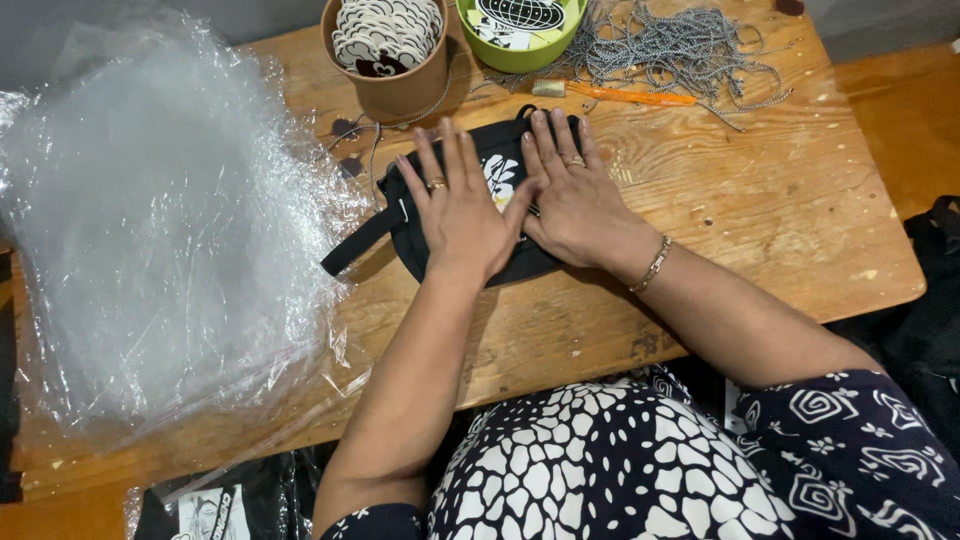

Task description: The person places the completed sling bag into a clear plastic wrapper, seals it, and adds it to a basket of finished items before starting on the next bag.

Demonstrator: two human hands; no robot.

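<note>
Both hands flat, fingers spread, L hand [458, 205] & R hand [572, 195] on black pouch [420, 235]; brown cup [392, 88] w/ tags.

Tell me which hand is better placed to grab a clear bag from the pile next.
Left, probably. The left hand lies flat on the black pouch on the side facing the clear bag pile; the right hand presses the pouch's far side.

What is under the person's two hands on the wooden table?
A black pouch with a white printed motif lies flat under the left hand and right hand. The palms cover most of its front.
</note>
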